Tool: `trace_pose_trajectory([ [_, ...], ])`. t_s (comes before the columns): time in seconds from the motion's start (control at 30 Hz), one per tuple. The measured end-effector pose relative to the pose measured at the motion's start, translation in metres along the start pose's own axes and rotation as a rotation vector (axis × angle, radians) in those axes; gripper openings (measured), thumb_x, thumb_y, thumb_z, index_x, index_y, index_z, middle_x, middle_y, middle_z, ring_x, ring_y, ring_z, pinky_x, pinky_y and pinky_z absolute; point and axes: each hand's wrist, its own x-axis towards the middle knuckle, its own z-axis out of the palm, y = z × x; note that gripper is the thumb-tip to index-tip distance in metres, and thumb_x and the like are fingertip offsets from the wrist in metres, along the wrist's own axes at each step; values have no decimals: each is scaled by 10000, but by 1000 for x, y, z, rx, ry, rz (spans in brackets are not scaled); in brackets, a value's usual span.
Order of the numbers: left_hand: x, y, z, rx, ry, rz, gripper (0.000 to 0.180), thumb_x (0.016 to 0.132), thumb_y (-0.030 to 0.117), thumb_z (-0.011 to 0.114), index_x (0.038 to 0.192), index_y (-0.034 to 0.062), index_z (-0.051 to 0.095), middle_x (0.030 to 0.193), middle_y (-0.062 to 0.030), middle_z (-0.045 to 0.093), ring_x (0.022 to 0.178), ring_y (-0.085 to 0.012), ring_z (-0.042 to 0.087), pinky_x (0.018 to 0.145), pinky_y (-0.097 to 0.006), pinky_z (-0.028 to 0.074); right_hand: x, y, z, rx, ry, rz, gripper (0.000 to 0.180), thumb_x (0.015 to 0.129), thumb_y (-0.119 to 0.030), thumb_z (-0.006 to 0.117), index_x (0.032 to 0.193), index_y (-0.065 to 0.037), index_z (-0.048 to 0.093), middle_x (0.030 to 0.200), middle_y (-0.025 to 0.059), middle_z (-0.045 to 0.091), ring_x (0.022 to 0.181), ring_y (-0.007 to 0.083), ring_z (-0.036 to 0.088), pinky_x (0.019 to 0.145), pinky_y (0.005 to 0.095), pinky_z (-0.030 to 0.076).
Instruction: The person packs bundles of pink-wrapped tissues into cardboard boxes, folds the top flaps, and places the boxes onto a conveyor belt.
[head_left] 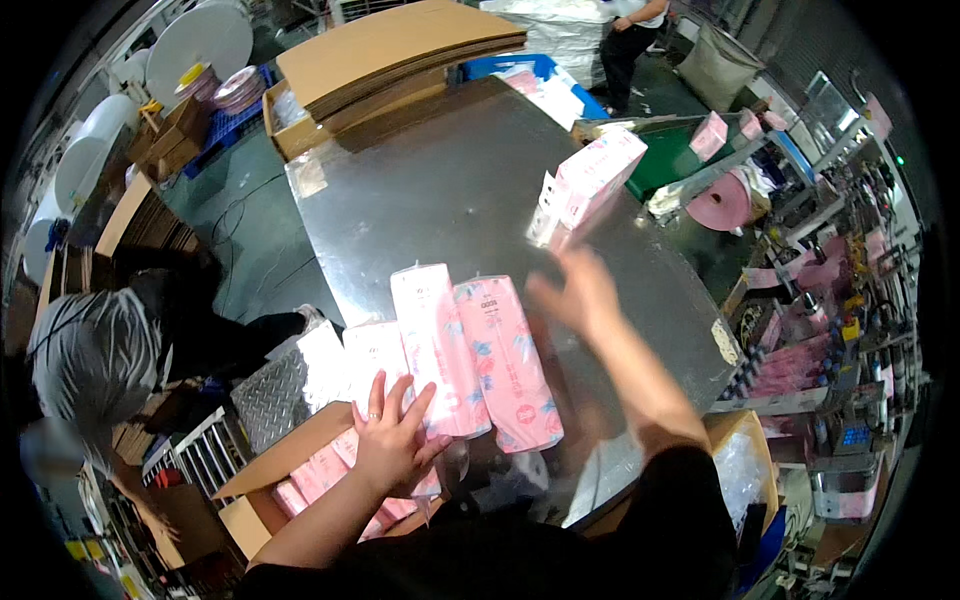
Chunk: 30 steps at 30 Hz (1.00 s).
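Left hand (388, 440): laid palm down at the near edge, its grip spread, with the fingers apart over the lower part of a left pink-and-white package (374, 350) and onto the edge of the package beside it; a ring is worn on one finger. Right hand (583, 295): blurred, extended over the metal surface (440, 170), its grip apart, thumb separated from fingers; the fingertips are placed at the near end of a far pink package (605, 170), and whether contact is made cannot be told. Middle pink package (440, 340) and right pink package (512, 370): laid side by side on the surface, floral print upward, the right one slightly turned. Open carton (285, 452): set at the lower left, below the left hand, with further pink packages held inside. Cardboard stack (400, 50): piled at the far left of the surface. Blue crate (560, 85): set beyond the far edge. Green conveyor belt (660, 160): placed at the far right, with small pink packs (709, 137) carried on it. Pink roll (720, 203): mounted below the belt. Co-worker (100, 345): bent over at the left, clad in a grey top.
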Motion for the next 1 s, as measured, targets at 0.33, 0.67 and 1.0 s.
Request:
trace_pose_trajectory([
  [0.33, -13, 4, -14, 119, -111, 138, 686, 710, 609, 710, 1255, 208, 597, 1446, -137, 376, 1388, -446, 245, 948, -795, 162, 160, 86, 27, -148, 67, -118, 448, 859, -506, 557, 1076, -128, 663, 1410, 213, 433, 1362, 360, 292, 1101, 528, 261],
  [0.67, 3, 2, 2, 1, 31, 62, 603, 776, 461, 698, 1230, 80, 585, 1443, -312, 319, 1356, -531, 252, 961, -619, 374, -140, 42, 19, 229, 155, -77, 729, 840, -176, 702, 1456, -41, 336, 1419, 254, 352, 1268, 332, 459, 1022, 380, 406],
  [1.0, 28, -10, -3, 6, 48, 93, 592, 788, 490, 705, 1177, 53, 615, 1431, -241, 380, 1339, -525, 282, 989, -601, 379, 88, 62, 1, 17, 333, 239, 810, 832, -545, 615, 1475, -152, 319, 1383, 284, 402, 1163, 456, 495, 976, 483, 423],
])
